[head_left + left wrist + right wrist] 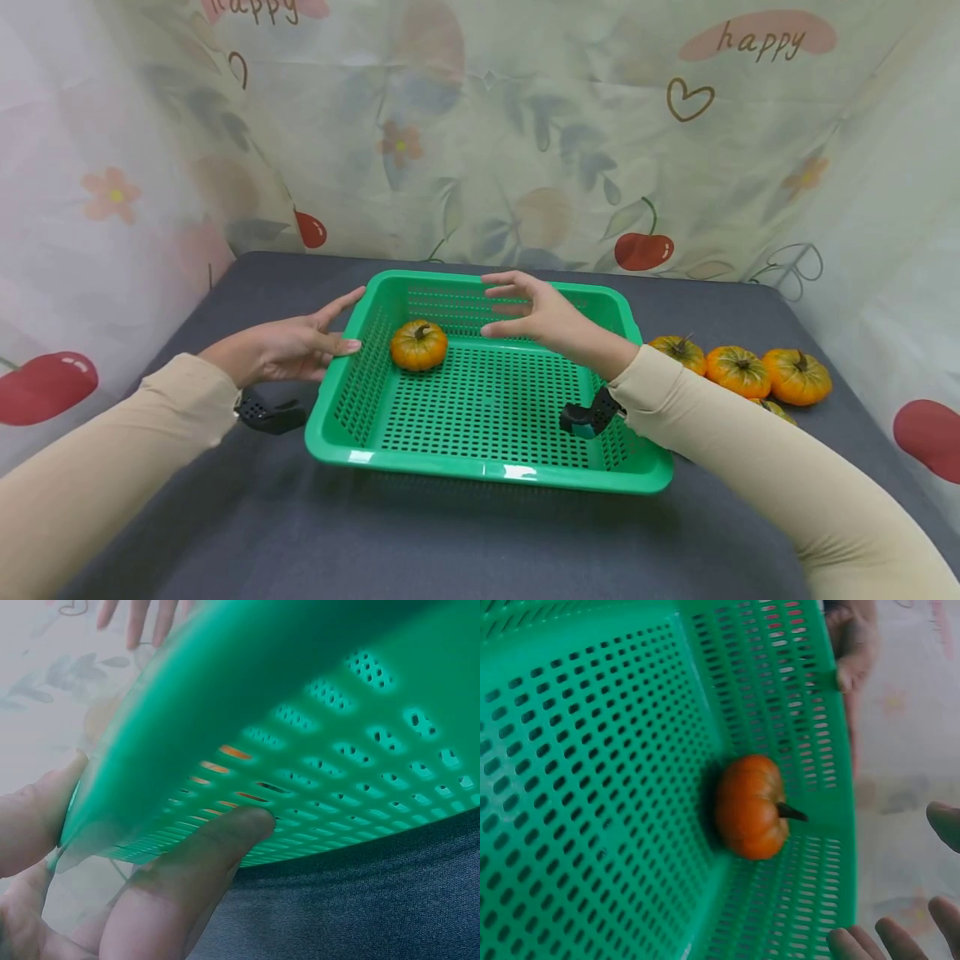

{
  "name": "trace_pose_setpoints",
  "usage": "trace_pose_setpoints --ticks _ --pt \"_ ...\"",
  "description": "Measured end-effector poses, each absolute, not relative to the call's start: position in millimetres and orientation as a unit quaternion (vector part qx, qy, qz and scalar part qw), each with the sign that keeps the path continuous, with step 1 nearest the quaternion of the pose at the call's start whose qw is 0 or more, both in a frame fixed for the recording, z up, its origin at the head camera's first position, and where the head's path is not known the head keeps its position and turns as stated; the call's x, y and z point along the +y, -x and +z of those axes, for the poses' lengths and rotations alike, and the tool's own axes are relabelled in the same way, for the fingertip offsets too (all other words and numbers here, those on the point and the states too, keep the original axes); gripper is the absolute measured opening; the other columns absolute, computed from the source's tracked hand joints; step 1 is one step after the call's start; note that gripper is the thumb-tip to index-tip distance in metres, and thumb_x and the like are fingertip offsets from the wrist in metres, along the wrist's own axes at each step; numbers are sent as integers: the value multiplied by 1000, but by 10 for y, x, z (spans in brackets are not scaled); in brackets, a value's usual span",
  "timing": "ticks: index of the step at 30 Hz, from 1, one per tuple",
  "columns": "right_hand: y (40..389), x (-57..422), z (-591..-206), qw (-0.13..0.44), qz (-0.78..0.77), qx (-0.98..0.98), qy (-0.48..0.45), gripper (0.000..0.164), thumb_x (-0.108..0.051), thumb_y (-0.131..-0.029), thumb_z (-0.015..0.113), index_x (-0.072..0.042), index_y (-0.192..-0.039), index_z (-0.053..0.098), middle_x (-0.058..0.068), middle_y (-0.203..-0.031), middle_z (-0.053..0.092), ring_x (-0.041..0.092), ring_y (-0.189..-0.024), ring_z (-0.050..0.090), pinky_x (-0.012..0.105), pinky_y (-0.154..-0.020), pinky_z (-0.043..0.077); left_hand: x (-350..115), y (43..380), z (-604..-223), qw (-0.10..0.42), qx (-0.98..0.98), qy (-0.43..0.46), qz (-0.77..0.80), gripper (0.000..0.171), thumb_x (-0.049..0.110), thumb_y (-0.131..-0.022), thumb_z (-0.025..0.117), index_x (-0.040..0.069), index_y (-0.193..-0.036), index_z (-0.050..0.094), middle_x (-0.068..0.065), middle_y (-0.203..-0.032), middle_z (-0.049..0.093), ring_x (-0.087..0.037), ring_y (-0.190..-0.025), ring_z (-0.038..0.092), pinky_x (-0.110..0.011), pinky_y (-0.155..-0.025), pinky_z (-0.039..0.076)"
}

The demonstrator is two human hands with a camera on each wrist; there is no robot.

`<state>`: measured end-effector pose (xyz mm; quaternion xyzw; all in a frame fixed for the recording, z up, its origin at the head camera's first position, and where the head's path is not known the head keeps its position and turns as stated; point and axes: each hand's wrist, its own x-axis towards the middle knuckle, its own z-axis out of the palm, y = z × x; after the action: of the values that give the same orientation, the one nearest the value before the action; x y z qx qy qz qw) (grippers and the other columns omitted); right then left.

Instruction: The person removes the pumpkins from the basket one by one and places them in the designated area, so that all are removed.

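A green plastic basket [480,392] with slotted walls sits in the middle of the table. Inside it, near the left wall, lies one small orange pumpkin [418,345], stem up; the right wrist view also has this pumpkin [751,808]. My left hand [296,346] holds the basket's left rim, its thumb and fingers on opposite sides of the wall, as the left wrist view shows [180,892]. Above the basket's far half hovers my right hand [536,312], fingers spread and slightly bent, with nothing between them and apart from the pumpkin.
Several more pumpkins [738,372] lie on the dark table [450,550] right of the basket, one partly hidden by the right sleeve. Patterned cloth [465,142] hangs behind and at both sides. Each wrist carries a black camera mount [273,415].
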<state>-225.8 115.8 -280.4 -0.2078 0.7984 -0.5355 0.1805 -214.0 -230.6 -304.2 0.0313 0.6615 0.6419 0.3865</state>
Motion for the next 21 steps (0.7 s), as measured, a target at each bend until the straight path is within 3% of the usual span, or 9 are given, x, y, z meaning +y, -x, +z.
trace_pose_setpoints --ticks 21 --pt "2407 532 -3344 234 -488 822 175 75 -9 -81 79 -17 -146 42 14 -149 39 39 -135 41 47 -105 45 -2309 2141 -3047 388 661 -32 642 97 10 -98 56 52 -148 -15 -22 -160 7 -33 -115 62 -56 -97 48"
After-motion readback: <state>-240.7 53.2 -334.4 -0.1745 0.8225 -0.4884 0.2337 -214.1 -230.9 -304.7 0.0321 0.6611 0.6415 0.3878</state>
